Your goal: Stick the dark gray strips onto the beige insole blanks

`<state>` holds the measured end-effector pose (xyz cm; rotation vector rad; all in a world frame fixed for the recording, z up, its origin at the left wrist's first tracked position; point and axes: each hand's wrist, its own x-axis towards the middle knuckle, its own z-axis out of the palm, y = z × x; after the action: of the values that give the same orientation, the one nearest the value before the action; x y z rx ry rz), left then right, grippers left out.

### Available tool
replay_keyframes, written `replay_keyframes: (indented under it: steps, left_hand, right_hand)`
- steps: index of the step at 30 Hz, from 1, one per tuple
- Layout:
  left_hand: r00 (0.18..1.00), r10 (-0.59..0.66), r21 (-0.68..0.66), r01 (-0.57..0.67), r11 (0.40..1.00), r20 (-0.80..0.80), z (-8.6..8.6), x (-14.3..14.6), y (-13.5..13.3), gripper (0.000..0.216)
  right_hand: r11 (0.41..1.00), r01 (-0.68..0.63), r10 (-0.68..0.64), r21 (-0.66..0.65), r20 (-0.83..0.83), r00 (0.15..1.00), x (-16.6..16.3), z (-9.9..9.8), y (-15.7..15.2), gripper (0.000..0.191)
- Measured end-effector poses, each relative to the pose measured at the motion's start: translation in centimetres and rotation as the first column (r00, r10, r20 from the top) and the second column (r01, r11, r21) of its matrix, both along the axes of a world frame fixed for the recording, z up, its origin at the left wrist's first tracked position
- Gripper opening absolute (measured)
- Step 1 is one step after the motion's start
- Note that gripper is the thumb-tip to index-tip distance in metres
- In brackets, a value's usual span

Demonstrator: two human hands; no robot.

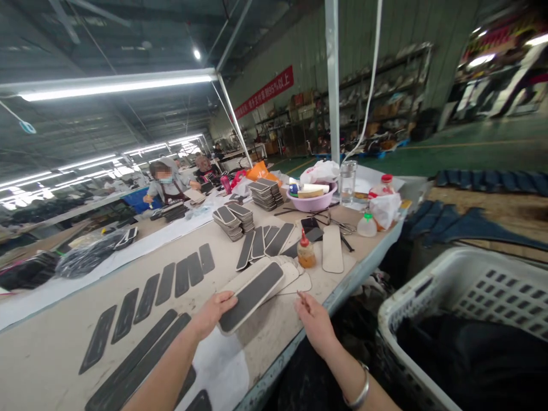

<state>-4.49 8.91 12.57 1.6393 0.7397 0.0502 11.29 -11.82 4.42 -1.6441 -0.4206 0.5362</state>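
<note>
My left hand (213, 313) grips the near end of a long, round-cornered dark grey panel (254, 294) with a pale edge, holding it tilted over the table. Beneath and beyond it lie pale panels (302, 283) of similar shape, partly covered. Just right of the panel, my right hand (314, 324) is closed with its fingertips pinched together; whatever they may hold is too small to make out. A bottle with a red nozzle and amber contents (306, 254) stands beyond the right hand. Beside it lies a single pale panel (333, 250).
Several dark strips (148, 298) lie in a row at left. Stacked panels (233, 220), a pink basin (311, 200) and a clear cup (348, 182) stand farther back. A white plastic basket (387, 319) is right of the table edge (351, 285). A co-worker (166, 185) works across the table.
</note>
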Motion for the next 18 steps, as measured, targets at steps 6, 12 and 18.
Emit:
replay_keyframes:
  steps: [6,12,18]
  left_hand:
    - [0.995,0.045,0.042,-0.049,0.998,0.087,2.8,4.2,4.2,0.039]
    - [0.953,0.172,0.098,-0.202,0.975,0.249,5.9,8.3,6.8,0.041]
    - [0.927,0.298,0.316,-0.359,0.878,0.227,5.6,14.8,8.4,0.036]
  right_hand:
    - [0.99,-0.086,0.112,-0.113,0.244,0.963,-0.5,-0.4,0.1,0.039]
    - [0.969,-0.217,0.243,-0.117,0.31,0.919,-1.0,-0.6,0.3,0.032]
    - [0.967,-0.217,0.247,-0.13,0.302,0.921,-1.1,0.4,0.2,0.03]
